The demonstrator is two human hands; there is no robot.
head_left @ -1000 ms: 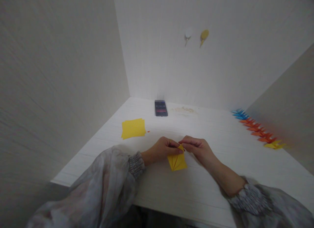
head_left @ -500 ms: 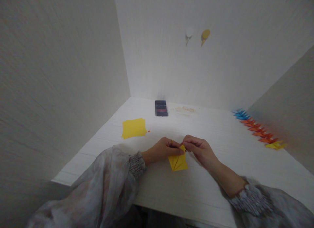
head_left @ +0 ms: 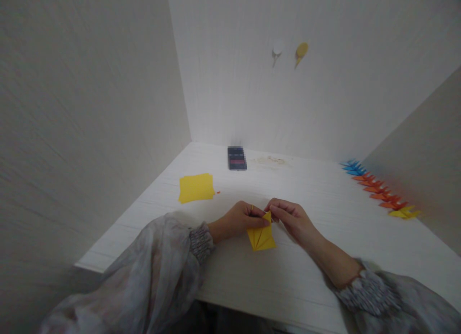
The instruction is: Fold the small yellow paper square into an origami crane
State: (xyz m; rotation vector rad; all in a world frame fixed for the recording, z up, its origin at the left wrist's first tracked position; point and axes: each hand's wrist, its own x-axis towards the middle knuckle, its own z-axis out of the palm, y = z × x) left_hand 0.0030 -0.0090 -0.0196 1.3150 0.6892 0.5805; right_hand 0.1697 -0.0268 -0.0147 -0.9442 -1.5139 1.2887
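Observation:
A partly folded yellow origami paper (head_left: 261, 237) lies on the white table (head_left: 288, 276) in front of me. My left hand (head_left: 239, 219), with a ring on one finger, pinches its upper left edge. My right hand (head_left: 290, 218) pinches the top corner of the same paper from the right. The fingertips of both hands meet at that top corner, and the lower point of the paper rests on the table.
A stack of flat yellow paper sheets (head_left: 196, 187) lies to the left. A dark small box (head_left: 236, 158) stands near the back wall. A row of blue, orange and yellow folded pieces (head_left: 378, 190) runs along the right wall. Two hooks (head_left: 288, 53) hang on the back wall.
Both hands stay on the yellow paper; the fingers of my right hand have shifted slightly at the top corner. The paper has hardly moved.

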